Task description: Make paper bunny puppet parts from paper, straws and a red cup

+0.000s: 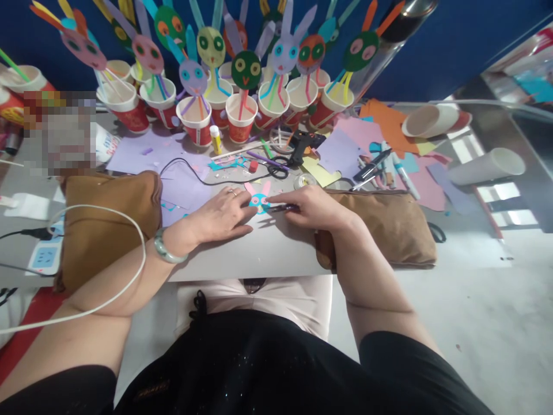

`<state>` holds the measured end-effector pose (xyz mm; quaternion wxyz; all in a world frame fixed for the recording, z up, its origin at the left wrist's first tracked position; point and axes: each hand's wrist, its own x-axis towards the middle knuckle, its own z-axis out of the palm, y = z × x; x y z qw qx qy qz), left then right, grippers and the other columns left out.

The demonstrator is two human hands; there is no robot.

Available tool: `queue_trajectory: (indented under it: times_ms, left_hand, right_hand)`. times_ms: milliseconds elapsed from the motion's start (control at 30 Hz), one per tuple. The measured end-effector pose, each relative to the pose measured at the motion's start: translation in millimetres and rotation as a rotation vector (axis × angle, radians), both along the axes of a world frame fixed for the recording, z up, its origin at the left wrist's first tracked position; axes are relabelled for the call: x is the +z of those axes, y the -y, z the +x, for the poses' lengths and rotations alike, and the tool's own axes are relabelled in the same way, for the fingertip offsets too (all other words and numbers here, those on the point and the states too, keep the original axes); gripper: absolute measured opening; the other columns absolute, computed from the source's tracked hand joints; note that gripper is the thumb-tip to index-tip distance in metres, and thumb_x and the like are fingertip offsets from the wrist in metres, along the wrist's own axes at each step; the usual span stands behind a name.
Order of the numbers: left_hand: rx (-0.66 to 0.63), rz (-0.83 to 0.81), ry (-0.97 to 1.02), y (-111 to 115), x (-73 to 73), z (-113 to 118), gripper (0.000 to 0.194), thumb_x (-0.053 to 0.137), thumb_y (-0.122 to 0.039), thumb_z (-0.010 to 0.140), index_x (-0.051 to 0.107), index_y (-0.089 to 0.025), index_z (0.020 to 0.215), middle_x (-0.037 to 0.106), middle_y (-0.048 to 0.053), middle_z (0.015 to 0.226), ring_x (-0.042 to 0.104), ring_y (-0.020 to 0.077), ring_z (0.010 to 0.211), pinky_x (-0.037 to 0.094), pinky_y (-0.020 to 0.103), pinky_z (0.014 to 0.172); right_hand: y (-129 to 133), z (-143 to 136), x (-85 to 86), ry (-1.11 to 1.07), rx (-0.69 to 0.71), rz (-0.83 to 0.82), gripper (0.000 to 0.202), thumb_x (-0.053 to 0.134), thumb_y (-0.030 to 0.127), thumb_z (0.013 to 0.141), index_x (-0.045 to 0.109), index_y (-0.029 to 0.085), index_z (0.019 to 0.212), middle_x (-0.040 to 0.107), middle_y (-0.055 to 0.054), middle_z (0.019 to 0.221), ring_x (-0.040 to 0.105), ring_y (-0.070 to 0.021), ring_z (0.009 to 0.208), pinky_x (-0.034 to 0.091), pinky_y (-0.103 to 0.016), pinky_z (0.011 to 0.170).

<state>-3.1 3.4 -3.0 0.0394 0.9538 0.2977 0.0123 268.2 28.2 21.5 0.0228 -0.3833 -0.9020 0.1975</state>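
Note:
A small blue paper rabbit face [259,201] with pink ears and pink eyes lies flat on the table between my hands. My left hand [222,214] rests palm down at its left edge, fingers stretched out and the tips touching or nearly touching it. From the other side, the index finger of my right hand [309,207] reaches onto the face near an eye. Curled under that hand, the other fingers grip a slim dark tool [283,208] pointing left; its exact kind is hard to make out.
Red and white paper cups [242,118] holding rabbit-faced straw figures line the back. A glue stick [215,140], glue gun [302,147], tape roll [305,181] and coloured paper [343,153] lie nearer. Brown pouches [110,225] flank my arms; a white cable [140,242] crosses the left forearm.

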Motion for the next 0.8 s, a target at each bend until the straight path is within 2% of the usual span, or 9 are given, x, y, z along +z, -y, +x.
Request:
queue_trajectory:
  times_ms: [67, 167, 233, 333, 467, 800]
  left_hand:
    - [0.000, 0.007, -0.012, -0.2, 0.2, 0.2, 0.041, 0.062, -0.047, 0.103, 0.074, -0.017, 0.128, 0.068, 0.016, 0.115, 0.065, 0.0333, 0.106, 0.046, 0.047, 0.095]
    - [-0.003, 0.025, -0.019, -0.3, -0.6, 0.4, 0.041, 0.065, -0.048, 0.102, 0.075, -0.017, 0.127, 0.070, 0.014, 0.108, 0.067, 0.0313, 0.099, 0.046, 0.045, 0.092]
    - [-0.003, 0.040, -0.015, 0.0, -2.0, 0.4, 0.044, 0.066, -0.050, 0.101, 0.075, -0.017, 0.128, 0.071, 0.014, 0.104, 0.067, 0.0300, 0.096, 0.045, 0.043, 0.091]
    - [0.003, 0.057, -0.004, 0.9, -4.7, 0.2, 0.045, 0.067, -0.052, 0.100, 0.075, -0.017, 0.127, 0.072, 0.013, 0.102, 0.068, 0.0285, 0.095, 0.044, 0.042, 0.089]
    - [0.002, 0.059, 0.005, 1.6, -6.9, 0.7, 0.045, 0.067, -0.053, 0.100, 0.075, -0.016, 0.126, 0.073, 0.013, 0.102, 0.068, 0.0290, 0.096, 0.042, 0.041, 0.088]
    - [0.000, 0.057, -0.005, 2.3, -2.6, 1.5, 0.046, 0.067, -0.053, 0.101, 0.074, -0.017, 0.128, 0.071, 0.015, 0.109, 0.067, 0.0307, 0.103, 0.043, 0.043, 0.093]
  right_hand:
    - [-2.0, 3.2, 0.7, -0.019, -0.145, 0.070, 0.054, 0.056, 0.021, 0.086, 0.077, 0.021, 0.135, 0.084, -0.010, 0.100, 0.070, -0.0225, 0.080, 0.043, -0.032, 0.076]
    - [-4.8, 3.6, -1.3, 0.078, -0.381, 0.167, 0.051, 0.055, 0.031, 0.092, 0.073, 0.017, 0.138, 0.083, -0.016, 0.107, 0.072, -0.0306, 0.092, 0.045, -0.036, 0.079]
    - [-6.1, 0.9, -4.7, 0.141, -0.444, 0.176, 0.052, 0.054, 0.035, 0.094, 0.069, 0.014, 0.140, 0.082, -0.018, 0.106, 0.072, -0.0347, 0.096, 0.044, -0.038, 0.079]
    - [-5.6, -5.4, -10.4, 0.144, -0.454, 0.185, 0.050, 0.051, 0.033, 0.096, 0.066, 0.011, 0.139, 0.081, -0.020, 0.106, 0.071, -0.0351, 0.095, 0.043, -0.038, 0.077]
    - [-1.7, -13.3, -14.6, 0.175, -0.461, 0.177, 0.048, 0.051, 0.035, 0.098, 0.065, 0.013, 0.138, 0.081, -0.017, 0.097, 0.069, -0.0321, 0.085, 0.040, -0.036, 0.071]
    - [6.0, -19.9, -7.5, 0.287, -0.389, 0.128, 0.042, 0.051, 0.038, 0.099, 0.068, 0.015, 0.129, 0.079, -0.017, 0.096, 0.069, -0.0317, 0.084, 0.037, -0.036, 0.069]
